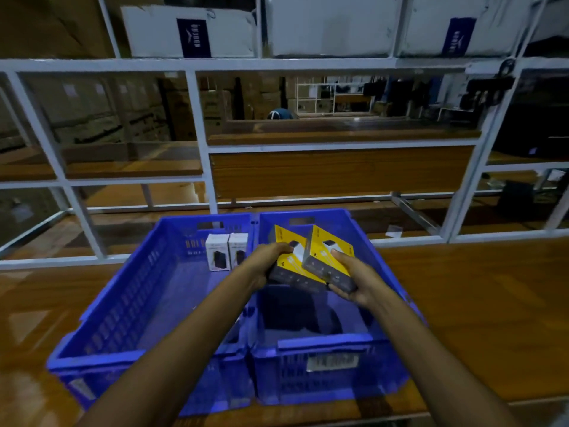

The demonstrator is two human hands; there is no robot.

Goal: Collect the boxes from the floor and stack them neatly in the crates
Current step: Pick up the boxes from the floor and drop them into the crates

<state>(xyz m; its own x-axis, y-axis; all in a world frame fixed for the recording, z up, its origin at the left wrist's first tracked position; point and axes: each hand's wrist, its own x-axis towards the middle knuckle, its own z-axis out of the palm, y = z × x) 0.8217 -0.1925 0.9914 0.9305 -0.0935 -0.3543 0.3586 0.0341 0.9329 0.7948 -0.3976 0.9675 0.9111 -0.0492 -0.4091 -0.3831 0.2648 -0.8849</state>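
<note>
Two blue crates side by side on a brown wooden worktop, walls touching.

Left crate (123, 306): two white boxes (227, 251) standing upright, side by side, against the far wall; rest of the floor bare.

Right crate (326, 365): label on the near wall, text too blurred to read; a dark shape on its floor, not identifiable.

Left hand (268, 263): grip closed on a yellow box (289, 260), fingers over its left edge, held tilted above the right crate.

Right hand (357, 278): grip closed on a second yellow box (326, 254), thumb on its face, fingers beneath, also tilted; it overlaps the first box.

Behind: white metal rack (197, 124) with wooden shelves; large white cartons (187, 32) with dark blue labels on the top shelf.
</note>
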